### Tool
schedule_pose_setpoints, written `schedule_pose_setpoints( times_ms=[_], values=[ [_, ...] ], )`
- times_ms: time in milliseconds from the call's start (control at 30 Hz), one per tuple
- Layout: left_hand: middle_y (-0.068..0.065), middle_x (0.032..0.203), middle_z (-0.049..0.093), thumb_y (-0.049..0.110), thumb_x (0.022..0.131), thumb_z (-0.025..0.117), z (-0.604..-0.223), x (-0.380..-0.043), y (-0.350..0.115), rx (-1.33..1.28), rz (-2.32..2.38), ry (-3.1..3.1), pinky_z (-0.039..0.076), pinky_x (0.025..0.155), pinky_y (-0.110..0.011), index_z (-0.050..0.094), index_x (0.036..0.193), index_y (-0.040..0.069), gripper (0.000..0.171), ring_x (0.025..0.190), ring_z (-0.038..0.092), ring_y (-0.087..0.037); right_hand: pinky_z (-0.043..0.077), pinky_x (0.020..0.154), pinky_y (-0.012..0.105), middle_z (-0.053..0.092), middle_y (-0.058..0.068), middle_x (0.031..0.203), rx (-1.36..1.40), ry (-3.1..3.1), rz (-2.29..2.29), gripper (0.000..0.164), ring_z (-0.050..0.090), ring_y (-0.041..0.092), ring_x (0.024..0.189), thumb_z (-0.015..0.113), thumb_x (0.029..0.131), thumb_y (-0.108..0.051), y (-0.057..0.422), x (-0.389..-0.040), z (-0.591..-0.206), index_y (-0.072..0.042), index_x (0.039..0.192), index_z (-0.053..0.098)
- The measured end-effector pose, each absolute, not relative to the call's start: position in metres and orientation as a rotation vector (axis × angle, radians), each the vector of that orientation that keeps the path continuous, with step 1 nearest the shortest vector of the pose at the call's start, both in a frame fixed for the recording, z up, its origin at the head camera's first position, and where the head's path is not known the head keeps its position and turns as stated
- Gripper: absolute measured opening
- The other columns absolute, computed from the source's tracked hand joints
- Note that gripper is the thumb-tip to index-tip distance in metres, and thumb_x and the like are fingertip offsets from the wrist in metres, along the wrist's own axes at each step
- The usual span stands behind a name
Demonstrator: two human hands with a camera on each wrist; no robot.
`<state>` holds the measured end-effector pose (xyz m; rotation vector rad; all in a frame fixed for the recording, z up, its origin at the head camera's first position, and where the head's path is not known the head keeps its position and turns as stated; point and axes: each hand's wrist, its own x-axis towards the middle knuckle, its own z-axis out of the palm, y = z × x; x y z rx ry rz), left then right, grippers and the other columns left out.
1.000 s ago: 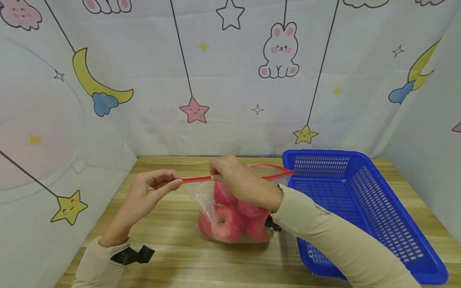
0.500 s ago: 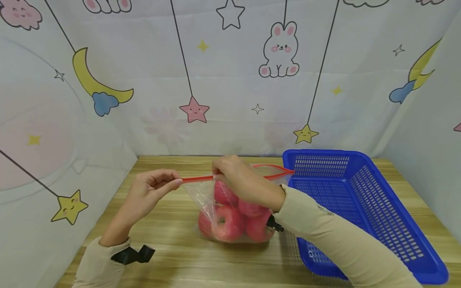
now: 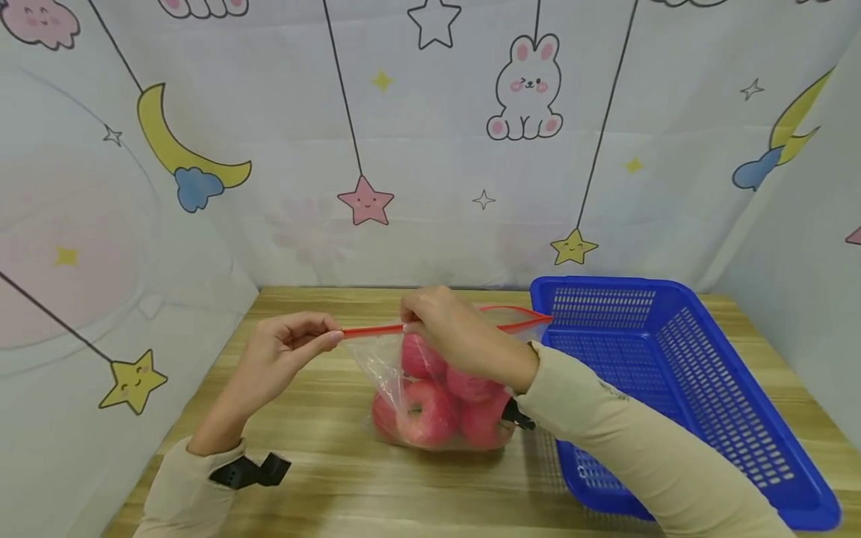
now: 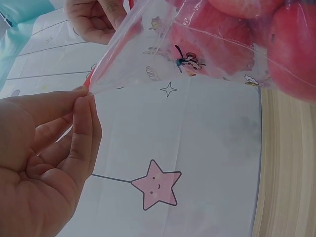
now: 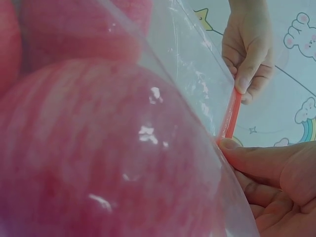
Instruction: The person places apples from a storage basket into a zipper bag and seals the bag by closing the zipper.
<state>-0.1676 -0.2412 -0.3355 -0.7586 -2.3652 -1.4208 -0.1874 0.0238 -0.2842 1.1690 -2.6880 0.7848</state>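
A clear zip bag (image 3: 377, 362) filled with several red apples (image 3: 430, 415) stands on the table, its red zip strip along the top. With thumb and fingertips, my left hand (image 3: 285, 359) pinches the strip's left end; the left wrist view shows that same hold at the bag's corner (image 4: 106, 79). Farther along, my right hand (image 3: 457, 329) pinches the red strip (image 5: 231, 118) between thumb and fingers. Left of it the strip is pressed together in a straight line. To its right the bag's mouth (image 3: 518, 317) gapes in a loop. My right hand and forearm hide some of the apples.
A blue plastic basket (image 3: 740, 418) with slotted walls stands on the right of the wooden table (image 3: 316, 478), close beside the bag. White cloth (image 3: 430, 149) printed with stars and a rabbit surrounds the table at the back and sides.
My right hand has slid slightly right along the red strip, and the pressed-together stretch is a little longer. My left hand keeps its hold at the corner. The head view has tilted slightly.
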Motion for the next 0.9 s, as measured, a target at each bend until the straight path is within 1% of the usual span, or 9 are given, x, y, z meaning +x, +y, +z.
schedule_pose_setpoints(
  times_ms=[133,433,667,900],
  values=[
    [-0.002,0.083,0.069,0.003,0.092,0.07,-0.335,-0.1684,-0.2412,-0.764,-1.416,-2.365,0.05,0.056,-0.022,0.072,0.095,0.003,0.004,0.066,0.061,-0.012,0.051,0.073,0.026,0.065,0.003,0.086,1.162,-2.699,0.776,0.008,0.058,0.016,0.08,0.069,0.091,0.002,0.0246,-0.1881,-0.2835,-0.005,0.088,0.065],
    [-0.001,0.084,0.069,0.003,0.092,0.07,-0.3343,-0.1692,-0.242,-0.766,-1.422,-2.374,0.05,0.058,-0.022,0.072,0.095,0.007,0.006,0.066,0.062,-0.012,0.052,0.073,0.025,0.066,0.003,0.087,1.173,-2.677,0.758,0.007,0.06,0.016,0.08,0.069,0.09,0.002,0.0259,-0.1886,-0.2826,-0.004,0.088,0.066],
    [-0.002,0.085,0.069,0.004,0.092,0.07,-0.3349,-0.1683,-0.2424,-0.758,-1.435,-2.371,0.051,0.059,-0.022,0.072,0.095,0.005,0.005,0.068,0.062,-0.012,0.052,0.073,0.026,0.066,0.003,0.086,1.17,-2.675,0.749,0.008,0.061,0.017,0.08,0.07,0.09,0.002,0.0261,-0.1889,-0.2842,-0.004,0.087,0.066],
    [-0.001,0.084,0.069,0.003,0.092,0.07,-0.3338,-0.1676,-0.2417,-0.749,-1.429,-2.38,0.05,0.058,-0.023,0.073,0.095,0.007,0.006,0.067,0.061,-0.012,0.052,0.075,0.027,0.067,0.004,0.087,1.173,-2.685,0.751,0.008,0.061,0.018,0.082,0.069,0.09,0.003,0.0276,-0.189,-0.2832,-0.004,0.089,0.066]
  ],
)
